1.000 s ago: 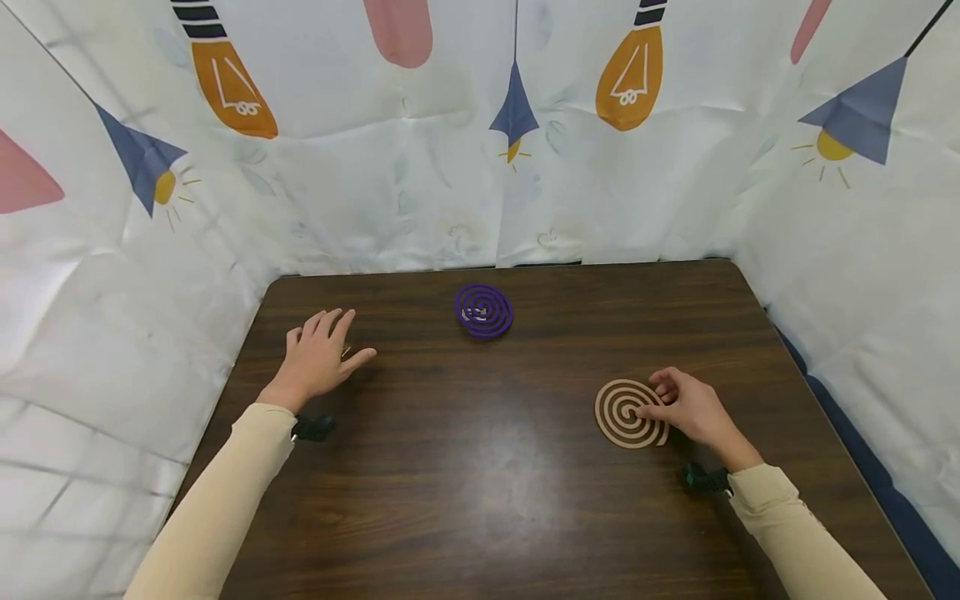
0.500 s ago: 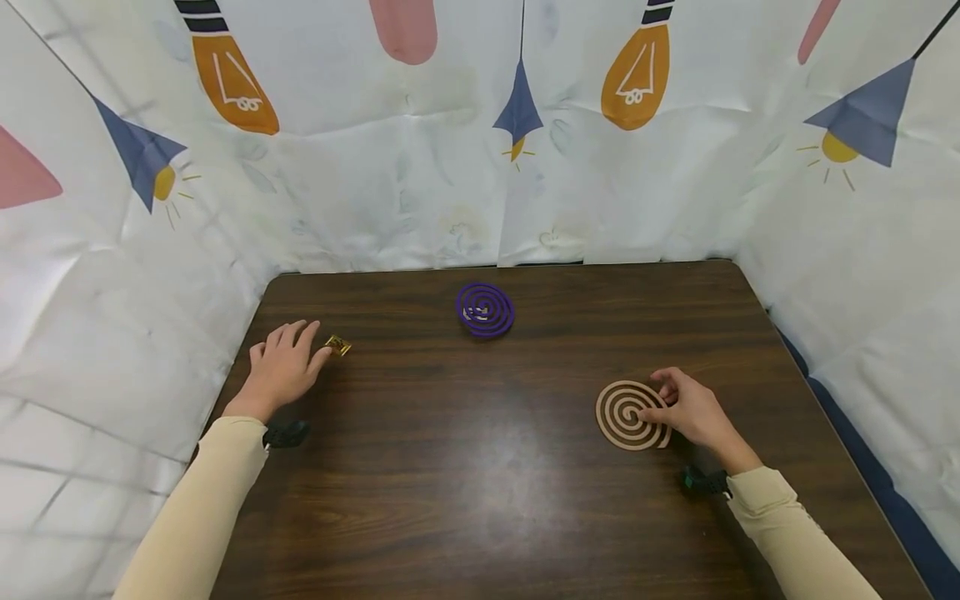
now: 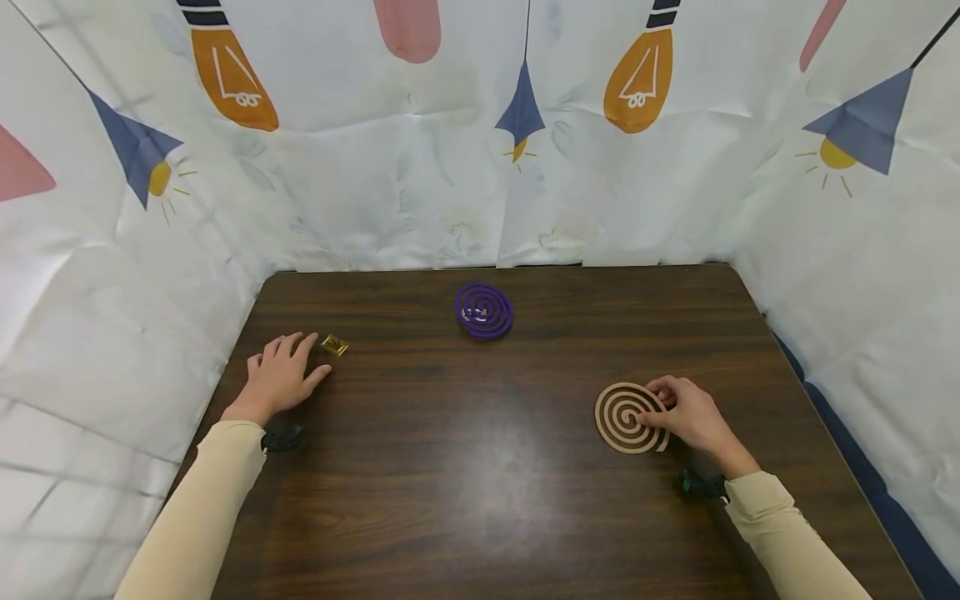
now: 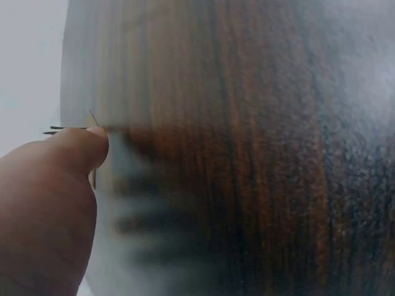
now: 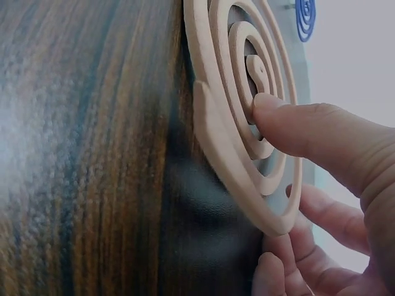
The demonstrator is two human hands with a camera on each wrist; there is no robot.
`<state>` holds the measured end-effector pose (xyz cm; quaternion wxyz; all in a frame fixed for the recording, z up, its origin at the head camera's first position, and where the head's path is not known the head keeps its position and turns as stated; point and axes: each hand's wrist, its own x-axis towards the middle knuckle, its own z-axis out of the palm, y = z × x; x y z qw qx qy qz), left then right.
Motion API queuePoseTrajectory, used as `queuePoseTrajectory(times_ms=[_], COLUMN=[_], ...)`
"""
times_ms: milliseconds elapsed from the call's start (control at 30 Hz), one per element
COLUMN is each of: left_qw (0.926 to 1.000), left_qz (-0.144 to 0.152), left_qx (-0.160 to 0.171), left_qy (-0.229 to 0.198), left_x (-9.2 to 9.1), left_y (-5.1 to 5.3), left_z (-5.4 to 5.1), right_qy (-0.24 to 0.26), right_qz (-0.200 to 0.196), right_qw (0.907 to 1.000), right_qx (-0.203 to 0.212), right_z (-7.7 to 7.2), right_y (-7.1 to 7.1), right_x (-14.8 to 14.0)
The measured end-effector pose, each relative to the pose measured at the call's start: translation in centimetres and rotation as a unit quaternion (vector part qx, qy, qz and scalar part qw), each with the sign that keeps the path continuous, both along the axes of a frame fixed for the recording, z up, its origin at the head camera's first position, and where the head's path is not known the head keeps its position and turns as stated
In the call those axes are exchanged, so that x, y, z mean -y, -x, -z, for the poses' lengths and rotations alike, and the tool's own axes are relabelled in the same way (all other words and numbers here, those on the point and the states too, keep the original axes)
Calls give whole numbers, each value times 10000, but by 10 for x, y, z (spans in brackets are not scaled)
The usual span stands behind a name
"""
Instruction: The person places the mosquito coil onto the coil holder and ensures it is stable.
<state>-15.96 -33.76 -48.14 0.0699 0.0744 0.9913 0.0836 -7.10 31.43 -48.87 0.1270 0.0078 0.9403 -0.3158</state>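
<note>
My right hand (image 3: 693,417) pinches a tan spiral coil (image 3: 624,418) at the right of the table. In the right wrist view the thumb lies on the coil's face (image 5: 207,117) while the other fingers curl behind its lower edge; the coil stands tilted off the wood. At the left, my left hand (image 3: 276,379) is spread with fingers apart, holding nothing. A small gold piece (image 3: 334,345) lies just beyond its fingertips. The left wrist view shows mainly the thumb (image 4: 68,166) of that hand over the table.
A purple spiral coil (image 3: 484,311) on a small stand sits near the back edge of the brown table (image 3: 450,467). A white printed curtain (image 3: 420,192) hangs behind and along both sides.
My left hand has moved left and toward the near side, away from the gold piece, which now shows on the table. The right hand keeps its pinch on the tan coil.
</note>
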Motion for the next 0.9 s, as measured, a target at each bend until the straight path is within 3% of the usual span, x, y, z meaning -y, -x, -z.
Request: queuePoseTrajectory(times_ms=[200, 600, 900], left_qw=[9995, 9993, 9988], left_qz=[45, 67, 32], left_qx=[315, 360, 494], left_qy=[61, 31, 40], left_x=[0, -3, -5], left_y=[4, 3, -1], left_z=[6, 3, 3], right_qy=[137, 217, 839], right_qz=[136, 120, 179], right_qw=[9997, 9996, 9956], right_qx=[161, 164, 378], right_z=[0, 0, -2], right_y=[-2, -2, -2], right_x=[-1, -1, -1])
